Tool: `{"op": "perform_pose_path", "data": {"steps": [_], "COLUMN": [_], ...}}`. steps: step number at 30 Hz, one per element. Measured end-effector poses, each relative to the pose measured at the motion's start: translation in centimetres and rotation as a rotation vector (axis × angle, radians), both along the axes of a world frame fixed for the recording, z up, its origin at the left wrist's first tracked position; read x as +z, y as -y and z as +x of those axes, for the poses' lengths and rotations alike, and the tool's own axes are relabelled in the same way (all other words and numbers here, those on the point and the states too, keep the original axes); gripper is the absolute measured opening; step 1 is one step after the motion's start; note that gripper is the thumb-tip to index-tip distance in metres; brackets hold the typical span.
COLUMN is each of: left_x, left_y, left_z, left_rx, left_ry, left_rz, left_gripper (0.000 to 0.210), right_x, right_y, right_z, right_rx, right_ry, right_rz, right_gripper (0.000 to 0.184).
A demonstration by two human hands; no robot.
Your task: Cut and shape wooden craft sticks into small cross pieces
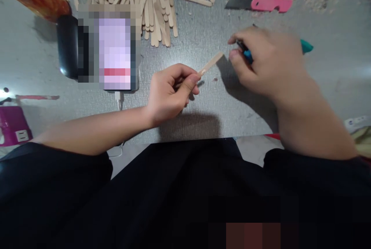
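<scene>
Head camera shows the left hand pinching a flat wooden stick over the gray table. The right hand is wrapped around a blue-green tool, near the stick's far tip.

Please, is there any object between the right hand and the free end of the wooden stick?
Nothing visible stands between the right hand and the free end of the wooden stick; only a gap separates them. The pink knife lies farther up the table, outside that gap.
</scene>
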State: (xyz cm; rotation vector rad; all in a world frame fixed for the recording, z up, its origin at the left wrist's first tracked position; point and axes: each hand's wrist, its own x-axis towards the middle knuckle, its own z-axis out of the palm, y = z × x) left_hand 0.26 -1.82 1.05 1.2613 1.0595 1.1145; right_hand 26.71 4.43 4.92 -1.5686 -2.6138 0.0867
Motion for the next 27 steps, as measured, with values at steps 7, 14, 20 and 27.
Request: {"op": "perform_pose_path", "data": {"steps": [7,14,20,27], "left_x": [0.2,0.7,0.6,0.2], "left_y": [-0.3,-1.0,-1.4,-1.3], "left_z": [0.3,0.4,0.3,0.1], "left_rx": [0.039,0.074,0.095,0.081], "left_ry": [0.047,0.124,0.158,0.185], "left_rz": [-0.14,-0.212,-0.216,-0.165], "left_gripper": [0.029,0.029,0.033,0.031], "right_x": [-4.2,-5.8,-4.6,-3.7], "right_y": [-2.9,-3.2,-3.4,-3.5], "right_z": [2.4,2.2,2.5,2.3], "right_rx": [0.033,0.01,0.002,0.035], "right_ry": [-0.394,-0.505,-0.476,-0.423], "right_rz": [0.005,0.104,0.051,-0.02], "right_gripper": [0.047,0.068,0.049,0.034]}}
